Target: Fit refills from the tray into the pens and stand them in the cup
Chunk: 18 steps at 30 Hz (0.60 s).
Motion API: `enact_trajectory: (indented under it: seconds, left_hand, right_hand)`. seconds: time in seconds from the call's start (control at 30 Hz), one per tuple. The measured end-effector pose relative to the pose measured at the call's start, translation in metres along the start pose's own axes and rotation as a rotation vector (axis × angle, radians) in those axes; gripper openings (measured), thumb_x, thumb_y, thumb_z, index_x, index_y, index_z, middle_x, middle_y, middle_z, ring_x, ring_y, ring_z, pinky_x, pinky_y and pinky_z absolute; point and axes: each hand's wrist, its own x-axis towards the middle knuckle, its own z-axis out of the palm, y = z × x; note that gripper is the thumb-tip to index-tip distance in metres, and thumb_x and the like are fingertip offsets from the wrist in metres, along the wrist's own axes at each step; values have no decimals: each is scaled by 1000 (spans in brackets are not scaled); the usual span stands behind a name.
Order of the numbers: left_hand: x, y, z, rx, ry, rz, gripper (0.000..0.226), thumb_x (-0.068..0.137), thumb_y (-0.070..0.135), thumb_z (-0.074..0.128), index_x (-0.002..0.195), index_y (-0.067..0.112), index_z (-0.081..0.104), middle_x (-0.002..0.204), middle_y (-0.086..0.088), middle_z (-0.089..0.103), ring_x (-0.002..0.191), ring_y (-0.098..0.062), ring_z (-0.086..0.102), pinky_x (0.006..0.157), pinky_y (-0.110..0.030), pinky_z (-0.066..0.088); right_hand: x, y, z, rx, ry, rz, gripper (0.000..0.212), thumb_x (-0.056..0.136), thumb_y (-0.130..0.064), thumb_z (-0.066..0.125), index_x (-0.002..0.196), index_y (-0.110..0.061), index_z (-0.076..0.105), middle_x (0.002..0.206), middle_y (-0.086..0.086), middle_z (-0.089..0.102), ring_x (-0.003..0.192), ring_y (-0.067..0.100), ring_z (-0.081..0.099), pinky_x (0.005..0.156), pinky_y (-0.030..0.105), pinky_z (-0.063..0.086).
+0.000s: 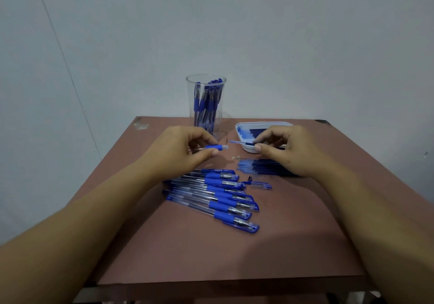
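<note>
On the reddish-brown table, matte and flat with scuffed far corners, the items were observed as follows.

Materials: one tall clear plastic cup, round with straight walls, stands at the far centre. One white plastic tray, shallow with rounded corners, sits just right of the cup. The pens have clear slim barrels, blue rubbery grips and blue caps.

Counts: the cup holds a dense bundle of standing pens; the number cannot be told. A slanted row of capped pens lies flat near the middle of the table, at least seven, overlapping at the far end. Thin dark-blue refills lie in the tray, count unclear. A loose heap of refills rests on the table in front of the tray, partly under the right hand. One detached cap and one small dark tip piece lie beside the row.

Hands: the left hand has its fingers curled, thumb and fingertips pinching one pen barrel at the blue grip, with the barrel's pale end pointing right. The right hand pinches one refill narrowly between thumb and forefinger over the tray's near edge, pale end pointing left. Refill and barrel are near, not touching.
</note>
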Motion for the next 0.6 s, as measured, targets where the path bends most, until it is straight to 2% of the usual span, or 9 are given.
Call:
enact_trajectory:
  seconds: [0.23, 0.37, 0.47, 0.6]
  left_hand:
    - [-6, -10, 10, -68, 62, 9, 9, 83, 32, 76, 90, 31, 72, 74, 14, 69, 66, -6, 61, 59, -12, 44]
    - [-7, -15, 9, -97, 57, 20, 10, 82, 31, 76, 92, 28, 73, 75, 9, 71, 67, -12, 63, 58, -17, 48]
    - [-5, -17, 8, -114, 61, 35, 10, 82, 32, 76, 91, 29, 74, 74, 11, 70, 65, -9, 62, 56, -12, 43]
    - [-4, -17, 3, -158, 63, 63, 15, 78, 42, 70, 89, 32, 72, 74, 14, 69, 66, -2, 61, 57, -8, 41]
  right_hand:
    - [6, 4, 7, -59, -62, -53, 16, 86, -20, 73, 82, -35, 69, 84, -21, 69, 78, 2, 64, 76, 11, 46]
    - [8, 6, 7, -70, -99, -65, 12, 85, -22, 73, 84, -33, 70, 86, -19, 70, 79, 4, 64, 78, 19, 50]
    - [9, 6, 7, -75, -120, -84, 12, 85, -23, 72, 85, -35, 70, 86, -19, 70, 81, 4, 64, 80, 21, 50]
    - [10, 5, 11, -94, -145, -125, 19, 86, -24, 71, 84, -43, 65, 87, -25, 69, 83, 0, 64, 78, 12, 47]
